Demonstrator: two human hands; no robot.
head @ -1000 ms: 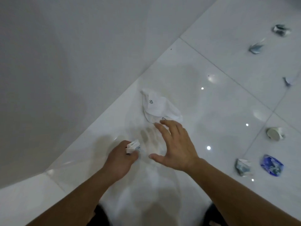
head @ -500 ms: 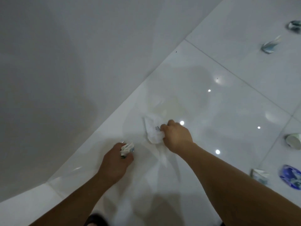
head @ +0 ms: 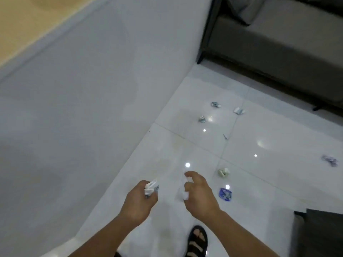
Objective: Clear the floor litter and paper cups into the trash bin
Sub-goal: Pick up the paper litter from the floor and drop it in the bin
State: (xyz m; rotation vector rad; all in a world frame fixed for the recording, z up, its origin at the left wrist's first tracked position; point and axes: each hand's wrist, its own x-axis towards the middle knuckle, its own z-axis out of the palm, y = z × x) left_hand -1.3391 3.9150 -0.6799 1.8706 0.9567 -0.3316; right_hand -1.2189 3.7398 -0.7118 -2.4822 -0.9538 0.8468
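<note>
Above the tiles [head: 259,182], right hand [head: 201,196] now holds paper [head: 184,194].

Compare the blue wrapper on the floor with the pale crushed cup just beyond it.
Colour: the blue wrapper is deep blue with pale markings; the crushed cup is off-white. Shape: the blue wrapper lies flat and roughly square; the crushed cup is a crumpled lump. Place: the blue wrapper lies nearer the camera than the crushed cup. Both lie loose on the white tiled floor.
</note>
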